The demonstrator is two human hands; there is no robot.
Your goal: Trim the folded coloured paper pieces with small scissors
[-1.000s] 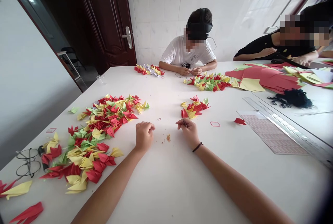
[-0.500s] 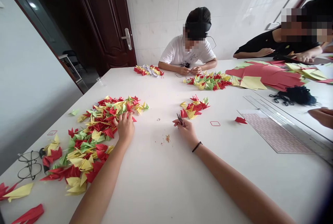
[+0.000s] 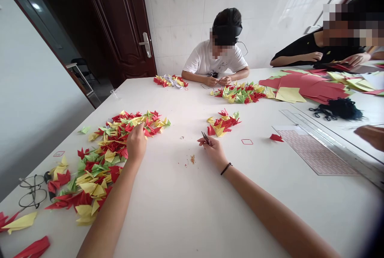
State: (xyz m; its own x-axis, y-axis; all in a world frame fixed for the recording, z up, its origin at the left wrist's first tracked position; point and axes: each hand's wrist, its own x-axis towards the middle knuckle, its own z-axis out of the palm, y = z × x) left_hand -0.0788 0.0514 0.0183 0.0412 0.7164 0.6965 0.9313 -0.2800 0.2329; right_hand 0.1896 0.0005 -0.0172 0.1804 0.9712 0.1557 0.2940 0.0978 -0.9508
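Observation:
My left hand [image 3: 136, 143] reaches into a large heap of red, yellow and green folded paper pieces [image 3: 105, 154] on the left of the white table [image 3: 192, 210]. Its fingers curl down among the pieces, and what they hold is hidden. My right hand [image 3: 213, 150] rests on the table near the middle, pinched on small dark scissors [image 3: 205, 138] that point away from me. Just beyond it lies a small pile of folded pieces [image 3: 223, 122]. A few orange crumbs [image 3: 192, 159] lie between my hands.
Glasses [image 3: 31, 192] lie at the left edge. A transparent ruler and grid mat [image 3: 318, 152] lie to the right, with a dark tangle of thread [image 3: 339, 108] and coloured sheets [image 3: 303, 88] beyond. Two people sit opposite, with more piles [image 3: 240, 94]. Another person's hand [image 3: 370, 136] enters from the right.
My left hand has moved left from the middle of the table into the big heap of folded pieces. My right hand stayed in place with the scissors.

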